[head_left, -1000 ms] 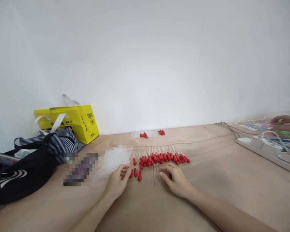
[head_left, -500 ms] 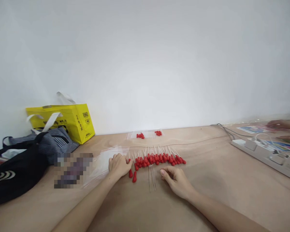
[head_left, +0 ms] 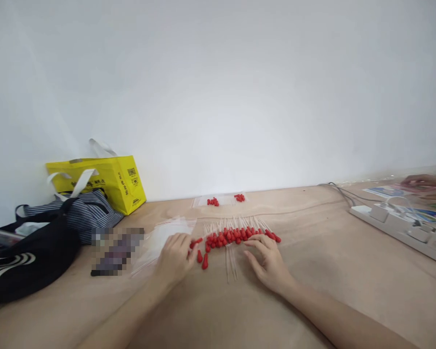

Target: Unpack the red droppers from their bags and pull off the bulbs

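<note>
My left hand (head_left: 176, 259) is closed at the left end of the pile, with red rubber dropper bulbs (head_left: 195, 243) at its thumb and fingertips; its palm side is hidden. Two loose red bulbs (head_left: 205, 261) lie just right of the thumb. A row of droppers (head_left: 227, 236) stretches across the table, red bulbs toward me and thin clear tubes pointing to the wall. Several thin clear tubes (head_left: 231, 266) point the other way, toward me. On the right, my right hand (head_left: 271, 264) is open, thumb and forefinger apart, fingertips reaching the near edge of the bulbs.
Clear plastic bags (head_left: 167, 237) lie left of the pile. Bagged red bulbs (head_left: 213, 201) rest by the wall. A yellow bag (head_left: 127, 186), striped bag (head_left: 90, 218) and black bag (head_left: 32, 261) stand left. At right are a power strip (head_left: 396, 230) and another person's hand (head_left: 425, 180).
My right hand has moved up to the bulbs and its fingers have spread. The left hand has drawn slightly toward me, with red bulbs now showing by its fingers. The view has shifted a little.
</note>
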A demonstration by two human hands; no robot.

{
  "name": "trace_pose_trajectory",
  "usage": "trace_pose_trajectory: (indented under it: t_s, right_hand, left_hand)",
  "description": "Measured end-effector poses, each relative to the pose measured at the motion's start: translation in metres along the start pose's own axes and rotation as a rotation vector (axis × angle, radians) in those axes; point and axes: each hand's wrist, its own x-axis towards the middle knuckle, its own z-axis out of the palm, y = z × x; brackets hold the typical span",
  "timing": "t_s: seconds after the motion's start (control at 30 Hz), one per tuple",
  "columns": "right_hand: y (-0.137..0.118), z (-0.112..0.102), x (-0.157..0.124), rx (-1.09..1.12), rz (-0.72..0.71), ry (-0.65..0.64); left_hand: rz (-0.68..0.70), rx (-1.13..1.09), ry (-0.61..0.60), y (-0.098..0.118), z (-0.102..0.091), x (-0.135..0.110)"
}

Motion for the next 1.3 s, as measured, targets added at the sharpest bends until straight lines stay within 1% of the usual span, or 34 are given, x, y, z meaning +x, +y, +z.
trace_pose_trajectory:
  t_s: [0.07,0.1,0.13,0.2,0.3,0.4,0.53,0.6,0.7,0.8,0.87,1.03,1.3]
  right_hand:
    - [-0.002,-0.002,0.000,-0.065,-0.096,0.046]
    - [-0.004,-0.003,0.000,-0.093,-0.145,0.039]
    - [-0.006,-0.004,0.000,-0.115,-0.191,0.016]
    - [-0.009,-0.003,0.000,-0.140,-0.267,-0.045]
    - [-0.010,0.004,-0.001,-0.161,-0.336,-0.087]
    - [-0.009,0.012,-0.002,-0.187,-0.367,-0.075]
    - [-0.009,0.014,-0.003,-0.171,-0.381,-0.089]
    - [-0.012,0.014,-0.002,-0.162,-0.376,-0.097]
    - [-0.016,0.015,-0.002,-0.172,-0.377,-0.072]
    - [-0.018,0.017,-0.001,-0.195,-0.401,-0.049]
    - [-0.020,0.016,-0.001,-0.212,-0.399,-0.075]
    - [-0.026,0.008,-0.002,-0.234,-0.360,-0.197]
    - [-0.029,0.004,-0.002,-0.203,-0.344,-0.236]
  left_hand:
    - [0.187,-0.079,0.066,0.013,0.005,-0.010]
    - [0.246,-0.113,0.085,0.020,0.008,-0.014]
    - [0.288,-0.142,0.101,0.026,0.011,-0.018]
    - [0.327,-0.197,0.126,0.037,0.017,-0.022]
    - [0.300,-0.270,0.131,0.045,0.023,-0.025]
    - [0.264,-0.324,0.114,0.044,0.025,-0.026]
    - [0.312,-0.353,0.148,0.041,0.028,-0.024]
    - [0.312,-0.379,0.167,0.042,0.029,-0.024]
    - [0.295,-0.403,0.196,0.045,0.030,-0.023]
    - [0.313,-0.403,0.213,0.047,0.030,-0.023]
    - [0.316,-0.392,0.207,0.047,0.029,-0.023]
    - [0.322,-0.352,0.169,0.046,0.023,-0.025]
    - [0.355,-0.325,0.174,0.049,0.022,-0.028]
